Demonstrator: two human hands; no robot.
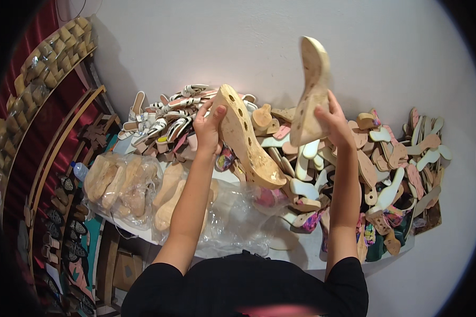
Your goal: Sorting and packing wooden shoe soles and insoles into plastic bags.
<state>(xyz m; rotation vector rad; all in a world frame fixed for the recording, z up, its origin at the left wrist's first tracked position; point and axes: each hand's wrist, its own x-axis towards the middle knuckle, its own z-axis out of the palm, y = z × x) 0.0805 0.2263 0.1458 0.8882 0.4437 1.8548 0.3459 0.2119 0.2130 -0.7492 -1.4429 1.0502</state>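
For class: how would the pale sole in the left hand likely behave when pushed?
The pale sole looks wooden and thick, so probably stiff. Its curved profile might make it rock; dark hole-like spots may mean it's lighter than it looks.

The view looks from the wearer's head, through the left of two side-by-side fisheye cameras, down past the dark shirt [243,288] at the lower edge. It faces the worktop [313,255] and the wall [365,31] behind it. Left hand [209,127] and right hand [335,121] are near, around mid-picture; the rack [99,94] at left bends along the rim, and black rounds off the corners.
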